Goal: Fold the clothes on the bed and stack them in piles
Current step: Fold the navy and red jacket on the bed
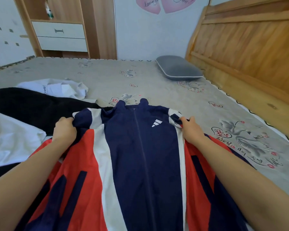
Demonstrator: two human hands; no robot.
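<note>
Navy jacket point(140, 147): red and white panels, zipped, front up on the bed point(157, 77).
Left hand point(64, 129): grasping its left shoulder.
Right hand point(191, 129): grasping its right shoulder.
Nearby: black garment point(32, 105), white garment point(60, 88), grey pillow point(178, 68).

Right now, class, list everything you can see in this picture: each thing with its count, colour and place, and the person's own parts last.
jacket: 1, navy, red and white, zipped, flat on the bed, front centre
black garment: 1, black, left of the jacket
white shirt: 1, white, crumpled, behind the black garment
white cloth: 1, white, far left edge
pillow: 1, grey, far end of the bed
bedsheet: 1, grey with flower print, covers the bed
headboard: 1, light wood, right
cabinet: 1, wood with white drawers, back left
heart stickers: 2, pink, back wall
left hand: 1, grips the jacket's left shoulder
right hand: 1, grips the jacket's right shoulder
</note>
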